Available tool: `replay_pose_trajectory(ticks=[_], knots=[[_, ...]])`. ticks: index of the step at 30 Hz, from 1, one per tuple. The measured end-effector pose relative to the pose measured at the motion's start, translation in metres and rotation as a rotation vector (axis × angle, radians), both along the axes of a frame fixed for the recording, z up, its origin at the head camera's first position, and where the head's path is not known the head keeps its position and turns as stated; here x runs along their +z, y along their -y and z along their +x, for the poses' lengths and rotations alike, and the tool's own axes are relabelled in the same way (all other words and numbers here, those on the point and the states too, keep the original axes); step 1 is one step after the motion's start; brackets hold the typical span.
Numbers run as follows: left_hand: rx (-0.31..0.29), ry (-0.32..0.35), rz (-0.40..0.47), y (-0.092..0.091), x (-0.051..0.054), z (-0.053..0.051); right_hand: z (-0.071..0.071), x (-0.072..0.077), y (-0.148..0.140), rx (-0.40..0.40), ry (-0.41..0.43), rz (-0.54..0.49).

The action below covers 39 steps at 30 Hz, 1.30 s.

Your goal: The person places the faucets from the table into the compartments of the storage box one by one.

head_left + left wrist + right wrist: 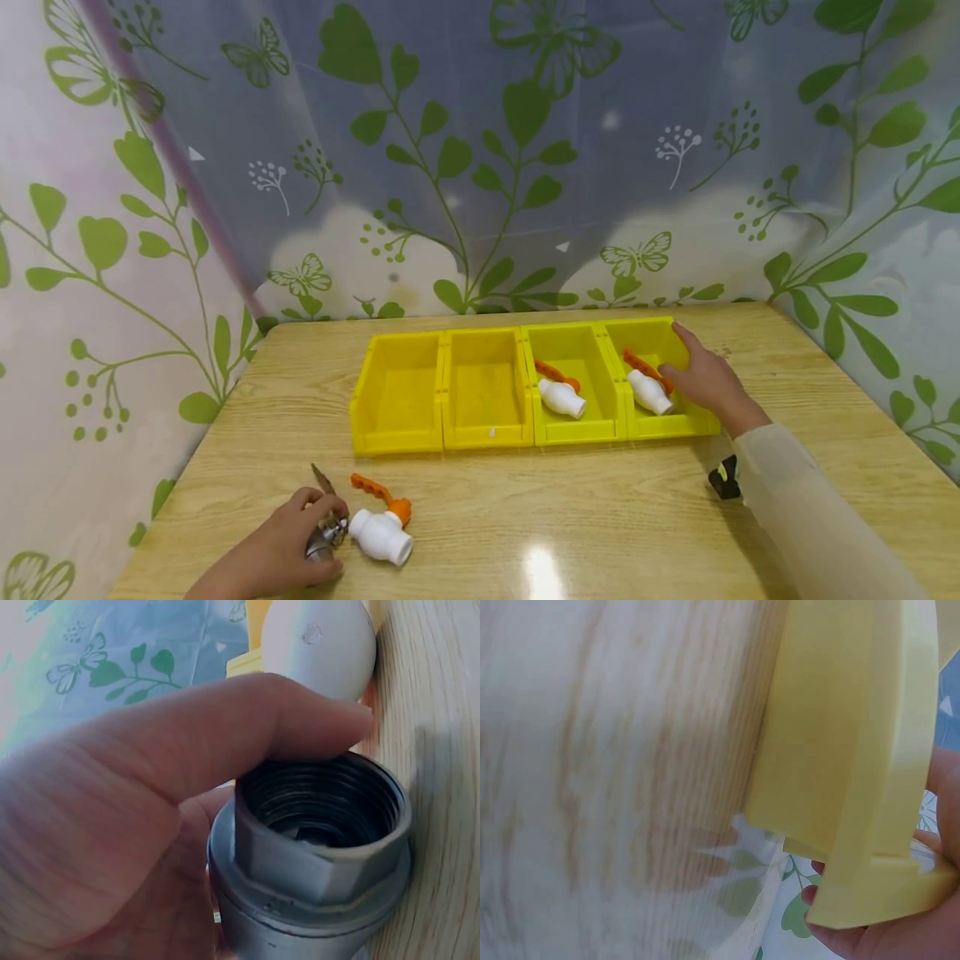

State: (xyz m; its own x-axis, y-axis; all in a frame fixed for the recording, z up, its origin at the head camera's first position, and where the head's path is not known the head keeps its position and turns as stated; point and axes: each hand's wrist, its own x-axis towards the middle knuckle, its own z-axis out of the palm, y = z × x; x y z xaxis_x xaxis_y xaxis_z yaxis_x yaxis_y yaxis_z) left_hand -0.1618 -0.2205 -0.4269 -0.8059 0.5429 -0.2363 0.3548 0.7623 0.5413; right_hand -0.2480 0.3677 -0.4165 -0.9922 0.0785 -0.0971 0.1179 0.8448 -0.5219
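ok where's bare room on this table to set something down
Bare table lies before the yellow bins, between the loose white valve and small black object. The two left bins look empty too. It's crowded at the left hand, gripping a metal fitting.

Fingers (319,726) on threaded metal fitting (289,866)

Yellow bins (577,432), silver-grey fitting (300,874)

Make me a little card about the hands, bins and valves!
Left hand: holds a silver-grey metal fitting with a threaded opening
Right hand: grips the side of the rightmost yellow plastic bin
Bins: four in a row
White plastic valves with orange handles: three; one each in the two rightmost bins, one on the wooden table
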Motion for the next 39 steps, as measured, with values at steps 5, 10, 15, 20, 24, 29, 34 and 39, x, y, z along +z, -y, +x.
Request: replay_pose_trajectory(ticks=[5, 10, 15, 20, 24, 29, 34, 39], knots=[[0.023, 0.020, -0.016, -0.003, -0.001, 0.001, 0.000, -0.001, 0.002, 0.001, 0.000, 0.015], [0.040, 0.010, -0.044, -0.006, 0.000, 0.002, 0.000, -0.002, 0.002, -0.003, -0.004, 0.017], [0.073, -0.010, -0.092, -0.011, 0.000, 0.004, 0.000, -0.002, 0.001, -0.009, -0.004, 0.014], [0.126, 0.000, -0.152, -0.017, 0.000, 0.005, 0.001, -0.001, 0.002, -0.007, -0.007, 0.011], [0.132, -0.002, -0.170, -0.019, 0.000, 0.006, 0.001, 0.000, 0.003, -0.010, -0.007, 0.005], [0.140, 0.057, -0.174, -0.018, 0.002, 0.007, 0.001, 0.000, 0.002, -0.014, -0.004, -0.001], [0.143, 0.079, -0.177, -0.018, 0.003, 0.008, 0.000, -0.001, 0.000, -0.015, 0.000, -0.007], [0.114, 0.060, -0.171, -0.017, 0.004, 0.008, 0.000, -0.002, 0.000, -0.015, -0.008, -0.010]])
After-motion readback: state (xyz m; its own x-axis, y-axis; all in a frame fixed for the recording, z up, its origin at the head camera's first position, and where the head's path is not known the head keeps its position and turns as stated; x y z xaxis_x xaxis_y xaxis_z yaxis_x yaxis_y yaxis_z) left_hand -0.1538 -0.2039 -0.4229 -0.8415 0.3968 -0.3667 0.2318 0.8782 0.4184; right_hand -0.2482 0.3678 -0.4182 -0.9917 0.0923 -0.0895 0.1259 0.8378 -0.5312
